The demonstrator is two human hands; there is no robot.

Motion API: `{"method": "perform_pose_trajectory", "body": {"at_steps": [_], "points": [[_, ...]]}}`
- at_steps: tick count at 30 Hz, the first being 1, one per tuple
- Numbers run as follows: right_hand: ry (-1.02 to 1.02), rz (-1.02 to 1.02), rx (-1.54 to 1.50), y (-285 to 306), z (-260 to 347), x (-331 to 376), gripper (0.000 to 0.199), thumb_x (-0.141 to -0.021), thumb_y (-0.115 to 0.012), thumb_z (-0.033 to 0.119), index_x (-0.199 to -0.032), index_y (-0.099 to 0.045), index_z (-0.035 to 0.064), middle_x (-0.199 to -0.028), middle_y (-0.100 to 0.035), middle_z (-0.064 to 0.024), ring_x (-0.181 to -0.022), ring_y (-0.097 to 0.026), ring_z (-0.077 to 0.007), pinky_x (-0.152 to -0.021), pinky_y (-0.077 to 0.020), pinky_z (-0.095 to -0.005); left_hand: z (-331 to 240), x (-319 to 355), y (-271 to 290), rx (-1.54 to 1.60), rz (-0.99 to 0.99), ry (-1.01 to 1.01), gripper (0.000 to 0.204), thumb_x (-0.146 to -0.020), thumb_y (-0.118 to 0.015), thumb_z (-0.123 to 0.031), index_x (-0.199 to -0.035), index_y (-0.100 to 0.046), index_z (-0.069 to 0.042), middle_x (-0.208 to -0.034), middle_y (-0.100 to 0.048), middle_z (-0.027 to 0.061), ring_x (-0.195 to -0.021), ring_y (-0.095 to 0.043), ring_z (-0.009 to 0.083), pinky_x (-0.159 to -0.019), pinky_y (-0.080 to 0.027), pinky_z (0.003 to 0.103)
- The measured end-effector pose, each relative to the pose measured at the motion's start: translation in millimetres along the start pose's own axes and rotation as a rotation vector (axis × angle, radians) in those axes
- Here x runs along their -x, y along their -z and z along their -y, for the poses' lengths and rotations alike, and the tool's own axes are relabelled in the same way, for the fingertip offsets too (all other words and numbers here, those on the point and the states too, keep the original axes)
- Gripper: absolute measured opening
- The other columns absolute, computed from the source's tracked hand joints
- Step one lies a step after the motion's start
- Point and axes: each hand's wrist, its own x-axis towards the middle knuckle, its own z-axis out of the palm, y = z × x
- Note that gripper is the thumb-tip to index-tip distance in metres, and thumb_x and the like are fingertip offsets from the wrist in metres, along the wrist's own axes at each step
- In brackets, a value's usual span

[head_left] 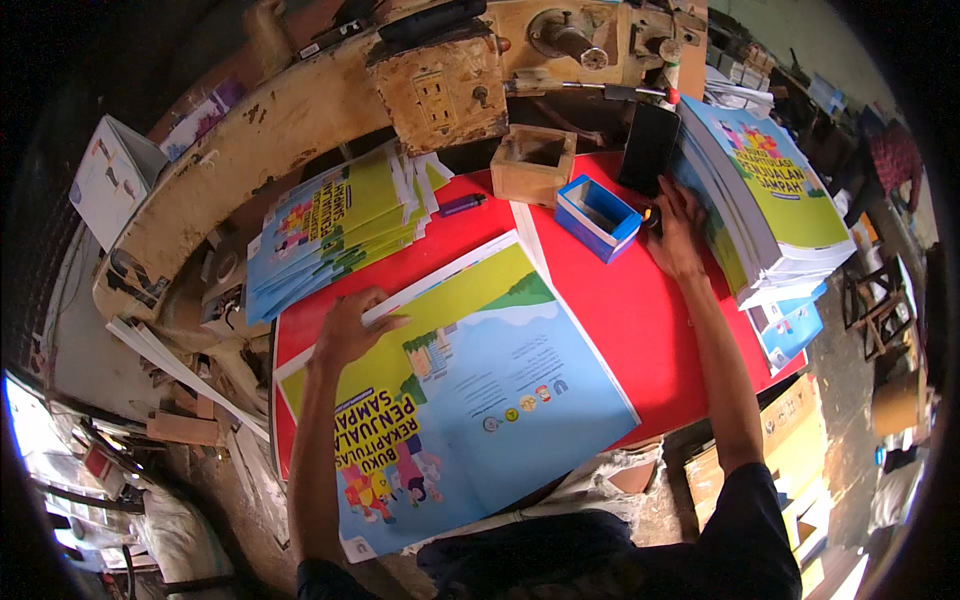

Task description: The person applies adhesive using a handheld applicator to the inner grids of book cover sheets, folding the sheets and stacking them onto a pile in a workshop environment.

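Observation:
A large printed cover sheet (500, 350), blue and green with cartoon figures, lies at a slant across the red tabletop (610, 310) and overhangs its near edge. At its upper left edge, my left hand (352, 325) grips the sheet, thumb on the printed side. My right hand (680, 225) rests farther off, beside a small open blue box (598, 215). Its fingers bend around a small dark thing with a bit of yellow, mostly hidden and too small to name. A black phone (650, 148) stands just beyond those fingers.
A tall stack of printed books (775, 190) stands at the right, and a fanned pile of covers (335, 220) at the left. Beyond the table's middle are a wooden box (533, 165), a purple lighter (462, 204) and a worn machine (440, 95). Cardboard (790, 430) lies at lower right.

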Motion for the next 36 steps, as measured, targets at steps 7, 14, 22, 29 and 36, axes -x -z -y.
{"method": "perform_pose_trajectory", "body": {"at_steps": [7,14,22,29,36], "points": [[-0.065,0.132,0.077,-1,-12,3,0.045,-0.076,-0.077,0.008,-0.119,-0.063,0.0092,-0.161,-0.044,-0.0089,-0.140,-0.041,-0.0345,-0.115,-0.0321,-0.0548,-61,63,-50,-0.018,-0.182,-0.217,0.062,-0.088,-0.080,-0.028,-0.139,-0.054,-0.004,-0.138,-0.060,0.0215,-0.132,-0.053,0.0415,-0.112,-0.039,0.053],[0.055,0.119,-0.127,-3,-7,-3,0.072,-0.075,-0.072,0.000,-0.145,-0.054,0.0050,-0.133,-0.062,-0.0162,-0.134,-0.046,-0.0377,-0.114,-0.0372,-0.0470,-62,116,-80,-0.053,-0.218,-0.131,0.083,-0.095,-0.069,-0.047,-0.159,-0.036,-0.005,-0.164,-0.032,0.0252,-0.153,-0.030,0.0427,-0.125,-0.021,0.056],[0.095,0.098,-0.043,-2,-19,-1,0.054,-0.073,-0.072,0.004,-0.127,-0.064,0.0052,-0.148,-0.055,-0.0172,-0.136,-0.044,-0.0423,-0.117,-0.0345,-0.0514,-68,120,-98,-0.252,-0.222,-0.161,0.094,-0.097,-0.056,-0.066,-0.159,-0.032,0.000,-0.166,-0.026,0.0258,-0.157,-0.018,0.0412,-0.127,-0.012,0.057],[0.064,0.024,0.043,-5,-10,0,0.044,-0.072,-0.075,0.004,-0.115,-0.065,0.0055,-0.155,-0.051,-0.0138,-0.136,-0.043,-0.0413,-0.118,-0.0324,-0.0519,-67,126,-99,-0.225,-0.160,-0.147,0.094,-0.094,-0.062,-0.061,-0.161,-0.030,-0.004,-0.168,-0.022,0.0260,-0.157,-0.017,0.0423,-0.128,-0.010,0.056],[0.049,0.045,0.000,-5,-12,-2,0.043,-0.072,-0.076,0.001,-0.114,-0.065,0.0051,-0.155,-0.051,-0.0126,-0.137,-0.044,-0.0387,-0.117,-0.0333,-0.0497,-70,128,-96,-0.220,-0.161,-0.142,0.094,-0.093,-0.064,-0.060,-0.161,-0.031,-0.003,-0.168,-0.021,0.0260,-0.158,-0.016,0.0418,-0.128,-0.010,0.056]]}}
